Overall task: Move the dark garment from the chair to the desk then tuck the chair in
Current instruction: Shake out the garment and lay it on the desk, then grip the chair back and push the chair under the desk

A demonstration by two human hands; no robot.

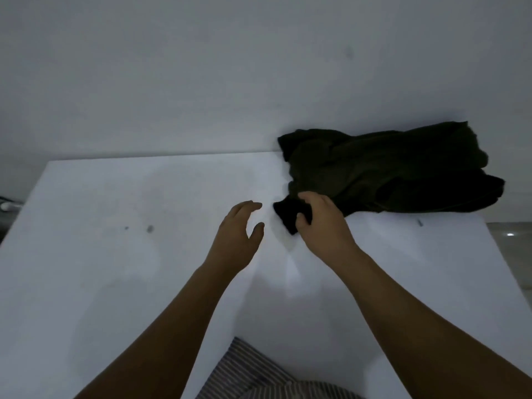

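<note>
Head view: the dark garment [388, 168] lies on the desk [115, 254], right hand [322, 223] pinching its corner, left hand [239, 234] open and empty. Tucking in the unseen chair remains.

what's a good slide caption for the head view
Right hand grips a corner of the dark garment on the white desk; left hand open beside it.

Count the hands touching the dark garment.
1. The right hand grips the near corner of the dark garment on the desk. The left hand hovers open beside it, not touching.
</note>
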